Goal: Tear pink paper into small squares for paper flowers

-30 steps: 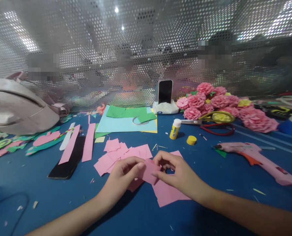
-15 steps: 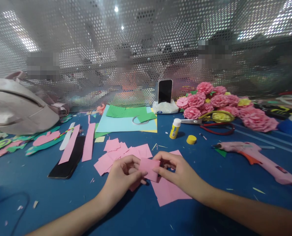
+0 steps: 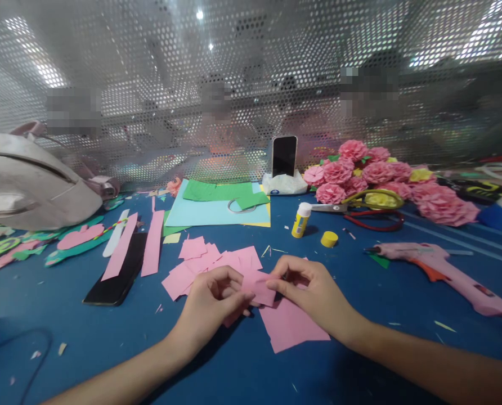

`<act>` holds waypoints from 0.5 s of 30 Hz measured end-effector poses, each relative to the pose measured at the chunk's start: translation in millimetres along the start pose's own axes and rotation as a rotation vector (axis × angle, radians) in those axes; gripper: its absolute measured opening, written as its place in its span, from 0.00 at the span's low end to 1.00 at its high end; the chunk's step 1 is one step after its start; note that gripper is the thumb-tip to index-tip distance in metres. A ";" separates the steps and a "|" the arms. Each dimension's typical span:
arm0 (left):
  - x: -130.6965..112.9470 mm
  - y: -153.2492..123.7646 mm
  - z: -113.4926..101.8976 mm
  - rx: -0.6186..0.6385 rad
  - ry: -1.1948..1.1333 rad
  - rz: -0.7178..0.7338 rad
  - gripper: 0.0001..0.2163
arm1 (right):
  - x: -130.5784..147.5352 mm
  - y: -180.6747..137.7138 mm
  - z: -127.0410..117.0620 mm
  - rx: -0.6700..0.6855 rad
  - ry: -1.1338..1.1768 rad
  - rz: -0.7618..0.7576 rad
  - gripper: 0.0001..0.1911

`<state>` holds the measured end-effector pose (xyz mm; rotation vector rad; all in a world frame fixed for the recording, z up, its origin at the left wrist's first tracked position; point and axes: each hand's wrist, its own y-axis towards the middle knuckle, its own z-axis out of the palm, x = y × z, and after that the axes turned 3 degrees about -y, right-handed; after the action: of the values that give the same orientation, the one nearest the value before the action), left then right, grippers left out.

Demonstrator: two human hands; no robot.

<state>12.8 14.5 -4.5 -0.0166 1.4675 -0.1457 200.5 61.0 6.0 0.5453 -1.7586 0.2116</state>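
A small piece of pink paper (image 3: pixel 257 287) is held up between my two hands, just above the table. My left hand (image 3: pixel 215 298) pinches its left edge between thumb and fingers. At its right edge, the thumb and forefinger of my right hand (image 3: pixel 308 287) grip the paper. Under my right hand lies a larger sheet of pink paper (image 3: pixel 291 329). A loose heap of cut pink paper squares (image 3: pixel 200 261) spreads just beyond my left hand. Some of the fingers of both hands are hidden behind the paper and palms.
A glue stick (image 3: pixel 301 220) stands uncapped beside its yellow cap (image 3: pixel 329 239). To the right lie scissors (image 3: pixel 361 201), a pink glue gun (image 3: pixel 440 270) and pink paper flowers (image 3: pixel 352 169). Left are a black phone (image 3: pixel 116 281), pink strips (image 3: pixel 152 247) and a pale bag (image 3: pixel 31 180).
The pink paper between my hands has turned slightly, and its lower right corner sits higher. My right hand has shifted its hold a little to the right.
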 end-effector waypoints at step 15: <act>-0.9 -1.4 1.6 0.013 -0.039 0.012 0.10 | -1.4 0.8 -2.1 0.030 0.007 -0.050 0.14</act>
<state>14.2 13.1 -3.2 0.0000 1.4271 -0.1441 202.2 62.9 5.3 0.6088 -1.7354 0.2050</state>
